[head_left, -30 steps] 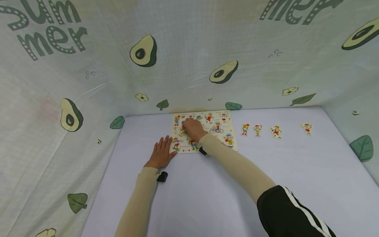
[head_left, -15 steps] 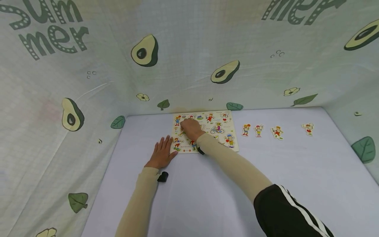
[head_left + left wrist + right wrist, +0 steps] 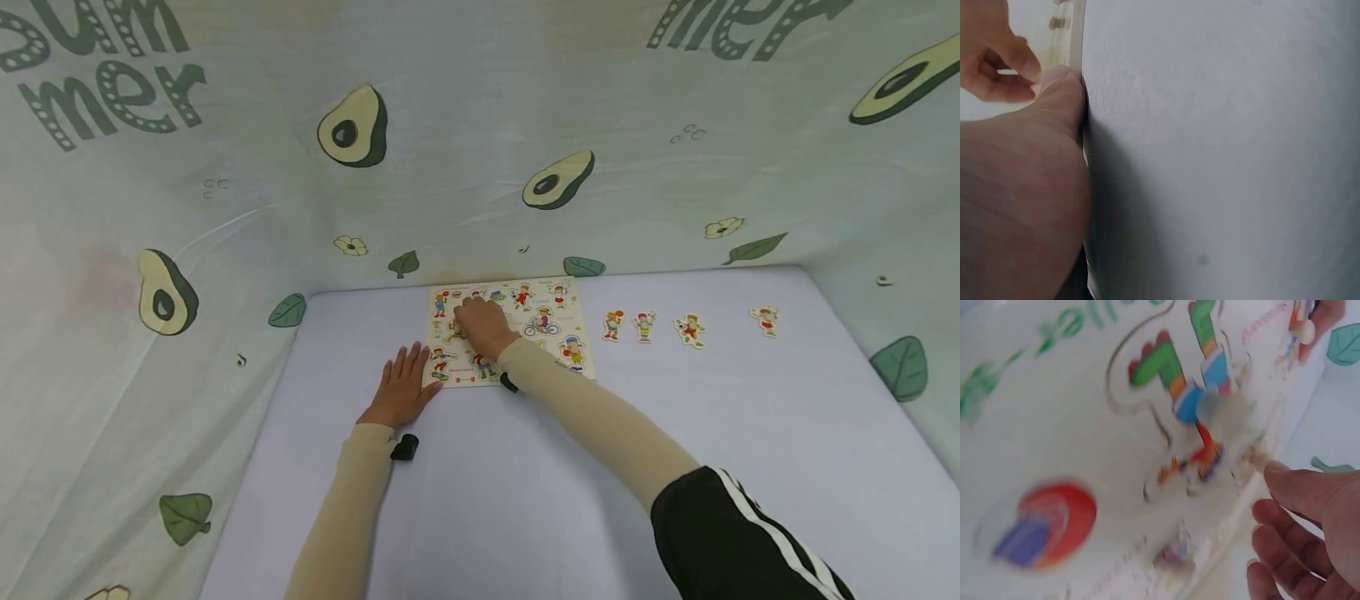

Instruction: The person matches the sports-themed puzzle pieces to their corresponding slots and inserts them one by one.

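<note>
My left hand lies flat at the lower left corner of a wooden figure puzzle board, fingers straight, its thumb on the board's edge. Over the board's left half is my right hand, its fingers bent. A yellow-green figure piece shows just below those fingers. In the right wrist view the right thumb comes down at a small blurred piece on the board. Small wooden knobs rise from the board's pieces in the left wrist view. I cannot tell whether the right fingers hold a piece.
Several loose figure pieces lie in a row right of the board, among them a boy with a ball, a football player and one farther right. A printed avocado cloth hangs behind the white table.
The head view shifts slightly. My right hand stays over nearly the same spot of the board, and my left hand keeps its place at the corner.
</note>
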The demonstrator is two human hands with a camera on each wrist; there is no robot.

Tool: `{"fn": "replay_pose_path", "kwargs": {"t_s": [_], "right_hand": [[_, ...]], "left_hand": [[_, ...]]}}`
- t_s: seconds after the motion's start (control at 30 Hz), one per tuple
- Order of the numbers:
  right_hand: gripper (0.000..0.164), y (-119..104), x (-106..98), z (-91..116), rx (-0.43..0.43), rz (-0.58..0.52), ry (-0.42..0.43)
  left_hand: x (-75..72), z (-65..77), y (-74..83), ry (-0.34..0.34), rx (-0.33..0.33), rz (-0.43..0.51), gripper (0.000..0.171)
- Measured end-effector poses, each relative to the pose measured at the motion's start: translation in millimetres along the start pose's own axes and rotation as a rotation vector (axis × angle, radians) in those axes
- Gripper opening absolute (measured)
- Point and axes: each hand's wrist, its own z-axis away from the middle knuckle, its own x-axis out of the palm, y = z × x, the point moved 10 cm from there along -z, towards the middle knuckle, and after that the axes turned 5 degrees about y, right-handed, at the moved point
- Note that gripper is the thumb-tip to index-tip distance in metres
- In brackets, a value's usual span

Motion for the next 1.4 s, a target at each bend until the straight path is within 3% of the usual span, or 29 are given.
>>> {"fn": "replay_pose_path", "kwargs": {"t_s": [0.37,0.5,0.63,0.9,1.07,1.27,1.4], "right_hand": [[0.017,29.4,-34.3,43.8,0.008,0.041,0.104],[0.018,48.2,-46.0,63.7,0.028,0.026,0.169],[0.018,79.7,-52.9,84.8,0.105,-0.013,0.194],[0.024,149.9,-54.9,132.8,0.275,-0.104,0.191],[0.025,185.0,-56.5,153.5,0.333,-0.089,0.234],[0.025,213.3,-58.3,169.6,0.377,-0.098,0.260],[0.027,222.8,-52.4,175.8,0.402,-0.103,0.229]], "left_hand": [[0.4,1.1,-1.6,-0.004,0.000,0.023,0.077],[-0.3,1.7,-2.8,0.009,0.015,0.032,0.077],[-0.6,1.4,-0.6,0.014,0.029,0.041,0.074],[-2.1,2.7,4.2,0.008,0.039,0.056,0.075],[-2.1,2.7,4.1,0.000,0.025,0.032,0.075],[0.6,0.1,1.8,0.000,0.027,0.024,0.075],[0.6,0.0,1.7,-0.005,0.029,0.022,0.076]]}}
